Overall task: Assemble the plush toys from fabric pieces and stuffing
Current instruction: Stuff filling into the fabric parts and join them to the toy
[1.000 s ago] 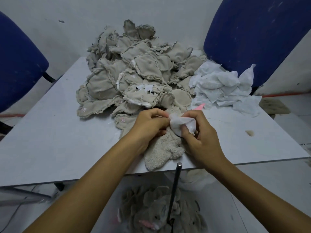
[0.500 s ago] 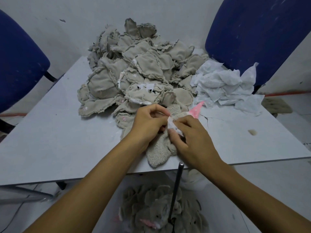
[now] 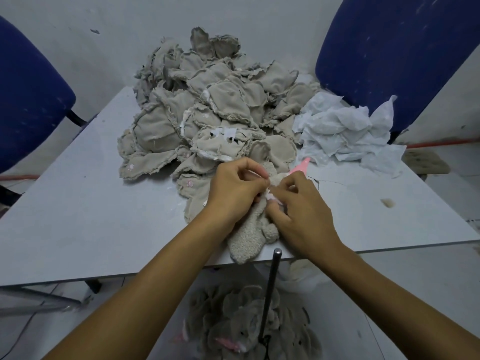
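Both hands are working at the near edge of the counter. The left hand is closing its grip on the upper edge of the fuzzy plush toy, thumb and forefinger pinching the fabric at what appears to be its opening. The right hand is meeting it from the other side, fingers curled, its grip pinching a small wad of white stuffing at the same spot; how much of the wad is already inside cannot be told. The toy's body is trailing below the two grips toward the person, its lower end overhanging the counter edge. Beyond the grips, a pink piece is showing, then the heap of beige fabric pieces; beyond and to the right of the grips, the pile of white stuffing sheets is lying. Judged from its slack drape, the toy is light, soft and limp, offering no resistance of its own; holding the rim of the opening, just beside the point of insertion, is likely to keep it from collapsing while filling goes in. The stuffing looks thin and tearable, so small pinches suit it.
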{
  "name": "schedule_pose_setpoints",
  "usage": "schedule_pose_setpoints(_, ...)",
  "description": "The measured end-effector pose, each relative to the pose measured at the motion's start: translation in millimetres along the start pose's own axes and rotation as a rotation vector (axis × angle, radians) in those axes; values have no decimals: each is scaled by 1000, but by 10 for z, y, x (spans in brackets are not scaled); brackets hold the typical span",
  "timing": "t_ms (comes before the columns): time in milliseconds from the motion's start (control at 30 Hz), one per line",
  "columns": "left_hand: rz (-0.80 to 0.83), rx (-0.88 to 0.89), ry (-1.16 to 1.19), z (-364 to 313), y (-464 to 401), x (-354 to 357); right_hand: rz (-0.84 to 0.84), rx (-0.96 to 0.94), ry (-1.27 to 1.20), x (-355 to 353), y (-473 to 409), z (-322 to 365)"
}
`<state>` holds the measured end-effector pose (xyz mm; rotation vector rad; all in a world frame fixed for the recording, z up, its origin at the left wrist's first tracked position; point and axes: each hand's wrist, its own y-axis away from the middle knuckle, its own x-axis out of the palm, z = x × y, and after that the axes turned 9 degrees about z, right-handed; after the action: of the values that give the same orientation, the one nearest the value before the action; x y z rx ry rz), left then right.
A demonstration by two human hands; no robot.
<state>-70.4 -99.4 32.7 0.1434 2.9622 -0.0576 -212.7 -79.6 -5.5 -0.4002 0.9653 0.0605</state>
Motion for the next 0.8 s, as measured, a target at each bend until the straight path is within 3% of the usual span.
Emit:
schedule_pose_setpoints(167, 15, -19, -37, -2, -3, -13, -132, 0, -267, -89, 38, -45)
schedule_pose_setpoints(400, -66, -26, -101, 89, -7, -15, -10, -84, -49, 1, 40, -3)
schedule_pose_setpoints(633, -98, 0, -115, 82, -29, -46, 26, -139, -162, -62, 21, -19)
schedule_pose_setpoints(800, -59, 42, -156, 80, -26, -32, 77, -115, -16, -3, 17, -9)
